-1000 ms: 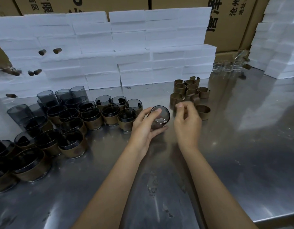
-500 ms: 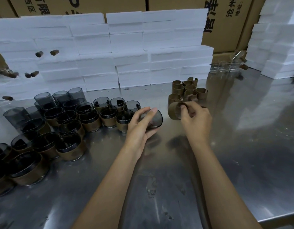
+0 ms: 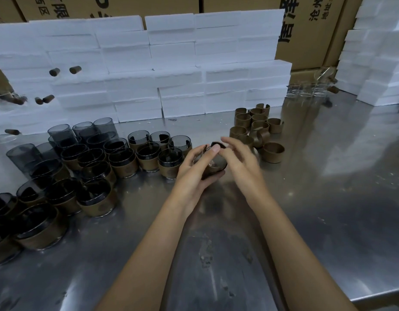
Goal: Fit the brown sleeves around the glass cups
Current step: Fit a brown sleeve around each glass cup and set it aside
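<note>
Both hands meet: left hand (image 3: pixel 191 169) grips the tilted cup (image 3: pixel 213 166), right hand (image 3: pixel 236 157) just beside pinches the sleeve (image 3: pixel 216 145) at its rim.

cardboard box (image 3: pixel 306 30) printed 唐泽, 沧州, 地址
</note>
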The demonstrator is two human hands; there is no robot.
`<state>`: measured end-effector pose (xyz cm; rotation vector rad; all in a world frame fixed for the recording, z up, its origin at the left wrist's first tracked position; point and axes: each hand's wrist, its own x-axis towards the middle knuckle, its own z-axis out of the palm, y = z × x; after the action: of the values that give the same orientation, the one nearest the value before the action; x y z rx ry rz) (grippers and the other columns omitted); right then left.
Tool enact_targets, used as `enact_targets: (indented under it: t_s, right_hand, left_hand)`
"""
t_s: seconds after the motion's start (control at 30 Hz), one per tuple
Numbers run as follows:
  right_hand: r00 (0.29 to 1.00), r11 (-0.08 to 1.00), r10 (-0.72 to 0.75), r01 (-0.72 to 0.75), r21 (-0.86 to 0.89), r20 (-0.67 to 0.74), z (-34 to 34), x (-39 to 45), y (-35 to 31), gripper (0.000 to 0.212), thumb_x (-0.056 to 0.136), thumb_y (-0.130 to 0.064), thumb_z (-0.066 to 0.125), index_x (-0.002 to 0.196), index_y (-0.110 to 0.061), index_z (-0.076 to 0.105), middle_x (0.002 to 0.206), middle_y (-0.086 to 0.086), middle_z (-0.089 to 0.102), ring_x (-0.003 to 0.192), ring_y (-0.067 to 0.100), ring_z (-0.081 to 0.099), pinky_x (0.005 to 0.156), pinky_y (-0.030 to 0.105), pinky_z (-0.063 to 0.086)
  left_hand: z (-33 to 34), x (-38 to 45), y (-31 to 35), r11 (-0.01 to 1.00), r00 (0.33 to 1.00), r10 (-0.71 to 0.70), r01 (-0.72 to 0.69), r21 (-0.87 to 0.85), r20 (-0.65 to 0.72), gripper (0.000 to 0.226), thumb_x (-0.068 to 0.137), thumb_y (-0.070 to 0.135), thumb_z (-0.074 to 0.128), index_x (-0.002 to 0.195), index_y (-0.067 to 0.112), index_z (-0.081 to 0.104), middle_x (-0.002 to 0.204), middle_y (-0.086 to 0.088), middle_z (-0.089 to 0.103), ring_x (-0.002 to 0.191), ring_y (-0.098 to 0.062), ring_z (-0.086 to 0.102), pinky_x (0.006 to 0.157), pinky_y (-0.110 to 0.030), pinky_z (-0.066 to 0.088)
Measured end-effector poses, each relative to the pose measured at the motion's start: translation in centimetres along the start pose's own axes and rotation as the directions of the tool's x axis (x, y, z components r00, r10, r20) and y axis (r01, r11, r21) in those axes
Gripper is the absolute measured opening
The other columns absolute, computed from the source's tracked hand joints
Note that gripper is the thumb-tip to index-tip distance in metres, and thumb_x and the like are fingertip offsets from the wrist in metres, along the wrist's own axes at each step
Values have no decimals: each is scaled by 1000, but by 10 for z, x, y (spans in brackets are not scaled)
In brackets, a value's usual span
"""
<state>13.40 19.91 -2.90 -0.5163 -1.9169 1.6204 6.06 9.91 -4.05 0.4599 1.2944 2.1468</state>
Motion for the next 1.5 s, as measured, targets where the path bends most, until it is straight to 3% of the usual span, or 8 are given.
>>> enact_targets:
  t_s: [0.2, 0.57, 0.73, 0.9, 1.0, 1.13, 1.3, 1.5]
  right_hand:
    - [969, 991, 114, -128, 50, 220, 1, 1, 3, 39, 98, -68, 44, 116, -47, 71, 109, -22, 73, 98, -19, 61, 91, 19, 43]
    - [994, 987, 91, -82, 139, -55, 12, 3, 9, 44, 104, -52, 49, 101, -21, 80, 94, -3, 80, 97, 8, 73, 91, 27, 55]
    - [988, 964, 150, -153, 218, 29, 11, 5, 11, 38, 107, -45, 48, 107, -19, 77, 100, -2, 80, 98, 8, 74, 82, 21, 54]
    - [979, 934, 198, -205, 291, 55, 13, 8, 11, 30, 100, -30, 55, 110, -9, 74, 107, 10, 77, 101, 25, 72, 88, 41, 54]
    - [952, 844, 302, -287, 454, 41, 11, 8, 8, 30, 99, -30, 51, 105, -7, 69, 85, 6, 73, 82, 20, 67, 74, 34, 52]
    - [868, 659, 488, -432, 616, 87, 1, 10, 9, 41, 102, -40, 49, 116, -4, 64, 112, 23, 67, 99, 33, 64, 101, 47, 51]
    - [864, 644, 489, -450, 619, 119, 2, 4, 5, 20, 96, -32, 61, 91, -12, 60, 91, 11, 65, 78, 24, 67, 79, 36, 55]
    - [897, 725, 441, -375, 578, 29, 8, 1, 3, 22, 93, -21, 67, 76, -16, 56, 74, 6, 55, 72, 23, 60, 67, 33, 51]
  left_hand:
    - [3, -4, 5, 1000, 1000, -3, 3, -8, 23, 40, 85, 37, 80, 117, 14, 75, 127, -16, 69, 119, -23, 68, 86, -37, 61]
    - [1, -1, 1, 995, 999, -31, 29, -96, -15, 36, 91, 19, 74, 123, 5, 67, 124, -22, 68, 114, -31, 71, 82, -41, 62]
    - [2, 0, 4, 998, 999, -32, 32, -53, -4, 52, 88, 36, 73, 129, 7, 65, 128, -20, 69, 114, -29, 71, 88, -46, 61]
    - [5, 2, 6, 994, 983, -94, 83, -71, -156, 29, 103, 39, 54, 105, 15, 71, 97, -11, 76, 87, -24, 73, 78, -41, 59]
    - [7, 1, 8, 994, 981, -110, 110, -12, -157, 16, 100, 29, 61, 106, 16, 69, 92, -9, 70, 79, -22, 69, 66, -36, 55]
    - [16, -2, 4, 991, 988, -78, 91, 94, -134, 16, 100, 20, 62, 104, 13, 75, 85, -3, 74, 74, -14, 71, 67, -30, 55]
    - [26, -7, -6, 974, 979, 1, 46, 224, -204, 26, 105, 26, 57, 91, 15, 76, 102, -15, 78, 99, -29, 74, 87, -38, 58]
    - [30, -10, -8, 989, 960, -3, 44, 140, -281, 31, 101, 27, 63, 73, 14, 68, 68, -2, 72, 66, -16, 71, 65, -27, 56]
